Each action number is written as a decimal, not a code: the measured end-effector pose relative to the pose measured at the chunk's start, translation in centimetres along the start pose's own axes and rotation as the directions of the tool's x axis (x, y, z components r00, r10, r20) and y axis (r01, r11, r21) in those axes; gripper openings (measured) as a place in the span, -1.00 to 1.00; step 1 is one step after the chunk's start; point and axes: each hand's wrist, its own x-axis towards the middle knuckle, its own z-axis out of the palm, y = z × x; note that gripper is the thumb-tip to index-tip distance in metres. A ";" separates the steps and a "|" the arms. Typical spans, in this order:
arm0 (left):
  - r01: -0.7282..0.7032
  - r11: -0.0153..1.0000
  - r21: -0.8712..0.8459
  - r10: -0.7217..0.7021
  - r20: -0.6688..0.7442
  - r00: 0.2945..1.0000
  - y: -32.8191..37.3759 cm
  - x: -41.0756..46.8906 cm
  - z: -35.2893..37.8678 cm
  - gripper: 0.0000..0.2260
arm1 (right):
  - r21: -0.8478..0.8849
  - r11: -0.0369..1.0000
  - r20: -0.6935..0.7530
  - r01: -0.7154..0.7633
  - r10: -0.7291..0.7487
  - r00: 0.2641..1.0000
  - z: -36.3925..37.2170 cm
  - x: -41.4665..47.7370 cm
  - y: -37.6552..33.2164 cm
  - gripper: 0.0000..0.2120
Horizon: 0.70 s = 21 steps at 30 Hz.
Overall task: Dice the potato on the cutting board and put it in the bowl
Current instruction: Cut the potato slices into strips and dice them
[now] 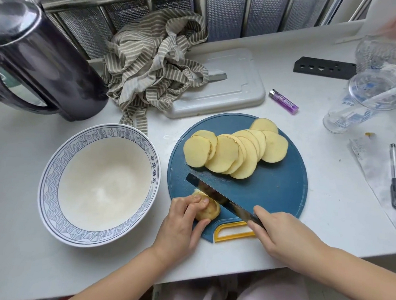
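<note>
A round blue cutting board (271, 190) with a yellow handle lies on the white counter. Several round potato slices (234, 150) overlap in a row across its far half. At the board's near left edge my left hand (182, 226) grips the remaining potato end (209, 210). My right hand (282, 233) holds a dark knife (219, 197) by its handle, the blade lying against the right side of that potato piece. A white bowl (57, 170) with a blue wave rim stands left of the board, with nothing in it.
A dark kettle (41, 61) stands at the far left. A striped cloth (156, 62) lies over a grey board (231, 91) behind. A purple lighter (283, 101), plastic cups (364, 100), a pen (395, 177) and paper sit to the right. The counter edge runs near my arms.
</note>
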 end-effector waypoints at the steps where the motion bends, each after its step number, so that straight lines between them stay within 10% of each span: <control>1: 0.001 1.000 -0.002 -0.001 0.001 1.000 0.0 -0.1 0.0 -0.68 | -0.004 1.000 0.009 -0.001 0.001 1.000 -0.1 0.1 0.0 -0.75; 21: -0.011 1.000 -0.021 0.011 -0.004 1.000 0.0 0.0 -0.1 -0.71 | -0.035 0.999 0.048 0.021 -0.019 0.999 -0.4 4.6 -3.1 -0.77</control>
